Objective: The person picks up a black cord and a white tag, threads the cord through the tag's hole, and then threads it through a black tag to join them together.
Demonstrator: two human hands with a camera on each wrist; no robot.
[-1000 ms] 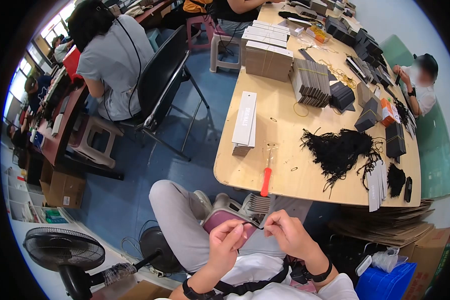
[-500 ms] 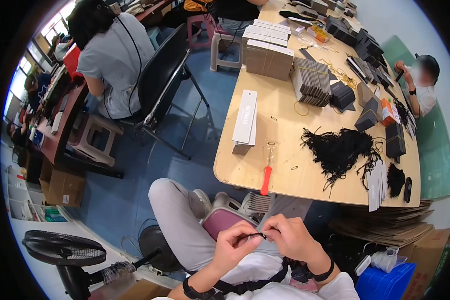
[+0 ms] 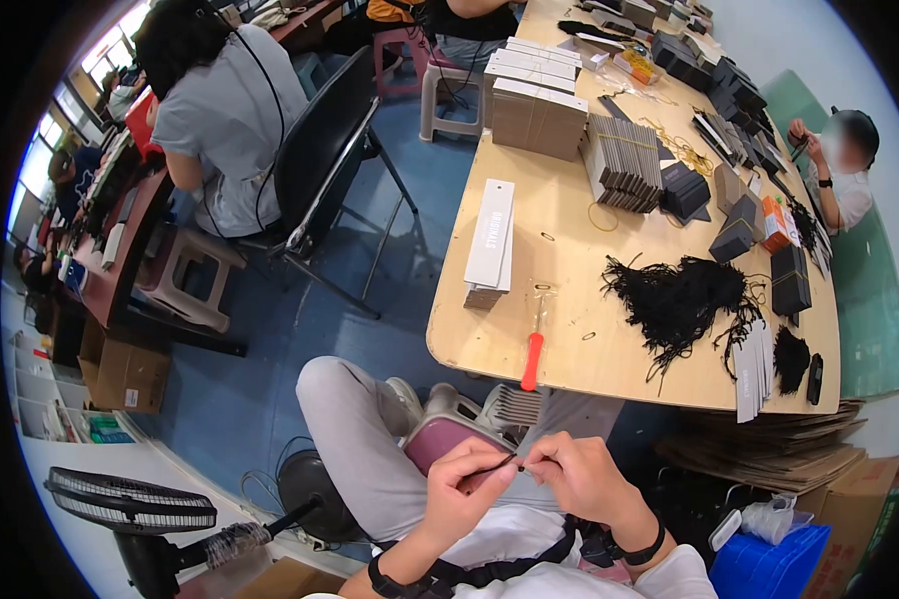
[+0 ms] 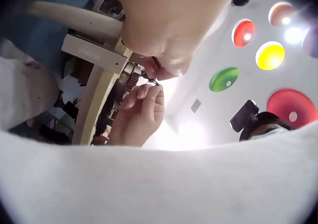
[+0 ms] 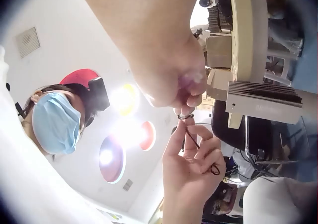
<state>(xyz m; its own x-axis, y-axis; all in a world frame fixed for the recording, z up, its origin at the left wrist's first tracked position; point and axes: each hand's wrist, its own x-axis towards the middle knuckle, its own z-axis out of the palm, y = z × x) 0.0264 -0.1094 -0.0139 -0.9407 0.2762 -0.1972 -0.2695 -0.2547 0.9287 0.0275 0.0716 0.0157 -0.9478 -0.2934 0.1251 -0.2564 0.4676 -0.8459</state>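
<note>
Above the lap, in the head view, my left hand (image 3: pixel 466 489) and right hand (image 3: pixel 581 481) meet, and a thin black cord (image 3: pixel 510 462) runs between their fingertips. My left hand pinches the cord with thumb and forefinger; my right fingers pinch it just beside. In the right wrist view the black cord (image 5: pixel 193 137) is looped at the fingertips, crosses the left palm and ends in a small loop by the curled fingers. The left wrist view shows the cord (image 4: pixel 152 80) between both hands, partly hidden by fingers.
On the wooden table (image 3: pixel 449 329) are a red-handled tool (image 3: pixel 532 361), a stack of printed tags (image 3: pixel 489 240), a heap of black cords (image 3: pixel 679 299) and banded card stacks (image 3: pixel 539 120). A fan (image 3: pixel 130 499) stands left, a blue bin (image 3: pixel 769 564) right. Other people sit nearby.
The hands have drawn closer together, and the stretch of cord showing between them is shorter. My left hand has turned a little, with its thumb now toward the right hand.
</note>
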